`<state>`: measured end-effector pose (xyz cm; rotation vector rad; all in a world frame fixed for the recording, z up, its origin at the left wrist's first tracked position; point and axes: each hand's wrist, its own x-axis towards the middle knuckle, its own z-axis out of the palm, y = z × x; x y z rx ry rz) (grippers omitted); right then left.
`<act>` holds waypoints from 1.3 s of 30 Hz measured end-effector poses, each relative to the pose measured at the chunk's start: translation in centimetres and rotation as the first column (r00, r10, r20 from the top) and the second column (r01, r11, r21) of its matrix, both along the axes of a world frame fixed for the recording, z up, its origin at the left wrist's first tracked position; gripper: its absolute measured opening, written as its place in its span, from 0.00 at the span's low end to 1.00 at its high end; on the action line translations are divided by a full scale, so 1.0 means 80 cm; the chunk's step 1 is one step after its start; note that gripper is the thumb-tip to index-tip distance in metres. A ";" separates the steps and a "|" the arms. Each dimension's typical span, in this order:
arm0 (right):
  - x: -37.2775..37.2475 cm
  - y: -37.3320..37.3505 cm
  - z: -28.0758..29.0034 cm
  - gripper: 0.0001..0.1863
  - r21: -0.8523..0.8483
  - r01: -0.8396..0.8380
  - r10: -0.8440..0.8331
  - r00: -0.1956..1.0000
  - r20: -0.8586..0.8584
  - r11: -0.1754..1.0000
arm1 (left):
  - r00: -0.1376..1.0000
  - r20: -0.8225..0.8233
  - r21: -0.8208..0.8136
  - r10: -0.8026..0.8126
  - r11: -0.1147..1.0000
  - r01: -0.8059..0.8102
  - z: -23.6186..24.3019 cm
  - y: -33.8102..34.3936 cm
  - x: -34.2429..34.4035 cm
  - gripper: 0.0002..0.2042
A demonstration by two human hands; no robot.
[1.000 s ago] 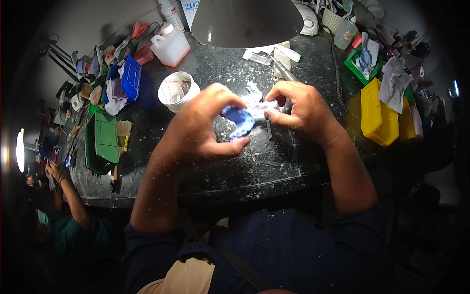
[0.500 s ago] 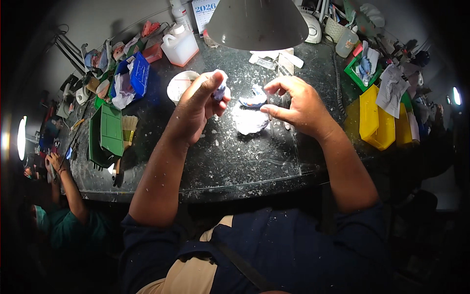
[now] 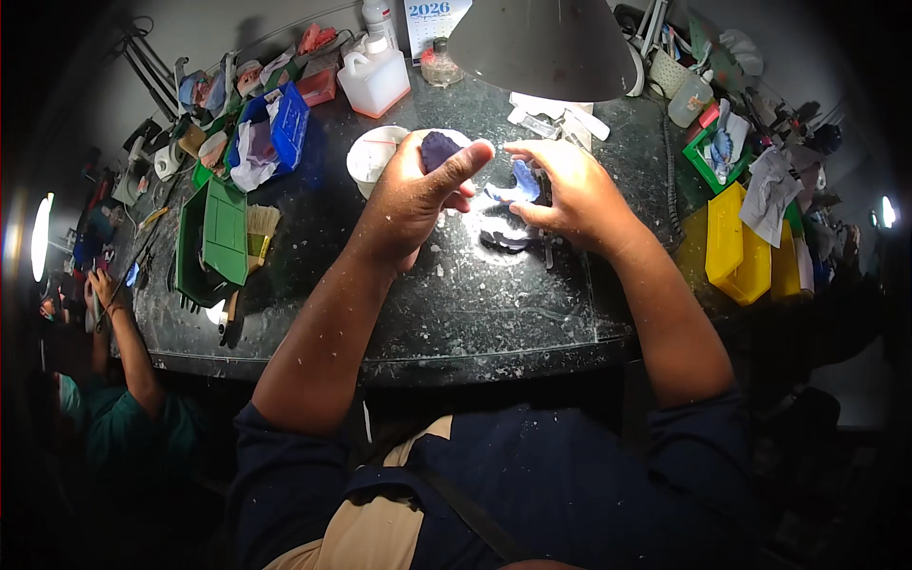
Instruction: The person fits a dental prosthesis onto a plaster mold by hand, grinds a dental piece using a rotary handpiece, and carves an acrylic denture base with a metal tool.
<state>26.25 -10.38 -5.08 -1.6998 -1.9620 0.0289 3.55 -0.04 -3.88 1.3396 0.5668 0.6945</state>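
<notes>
My left hand [image 3: 404, 209] is closed on a dark blue moulded piece [image 3: 439, 150], held up with the thumb along its front. My right hand [image 3: 579, 199] is open, thumb and fingers apart beside a light blue curved piece [image 3: 513, 187]; I cannot tell whether it touches it. Under that piece, on the dark worktop [image 3: 456, 323], lies a white moulded form [image 3: 505, 231] in bright lamp light. A white tub [image 3: 366, 161] stands behind my left hand.
A lamp shade [image 3: 541, 52] hangs overhead. Green [image 3: 214, 247], blue [image 3: 285, 133] and yellow [image 3: 736, 247] bins line the sides, with a brush [image 3: 261, 228] and a liquid jug [image 3: 375, 81]. A co-worker's arm [image 3: 133, 351] is at far left.
The blue piece in my left hand has lifted and turned, and that hand has moved upward. My right hand has let go of the white and blue pieces at the centre; its fingers have opened.
</notes>
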 end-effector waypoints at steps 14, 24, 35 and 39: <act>-0.005 -0.019 0.009 0.40 0.351 -0.135 0.289 0.853 -0.434 0.927 | 0.995 0.070 0.161 0.073 0.983 -0.084 -0.003 -0.024 0.000 0.31; -0.018 -0.023 0.002 0.37 0.189 -0.124 0.217 0.279 -0.935 0.974 | 0.972 0.229 0.094 0.057 0.992 -0.080 0.006 -0.033 0.011 0.29; -0.024 -0.017 -0.019 0.31 0.096 -0.103 0.110 0.140 -0.984 0.990 | 0.972 0.223 0.258 0.068 0.958 -0.126 -0.011 -0.026 -0.005 0.26; -0.010 -0.032 -0.027 0.34 0.118 -0.018 0.119 0.210 -0.970 0.993 | 0.987 0.117 0.320 0.107 0.937 -0.140 -0.003 -0.039 0.003 0.24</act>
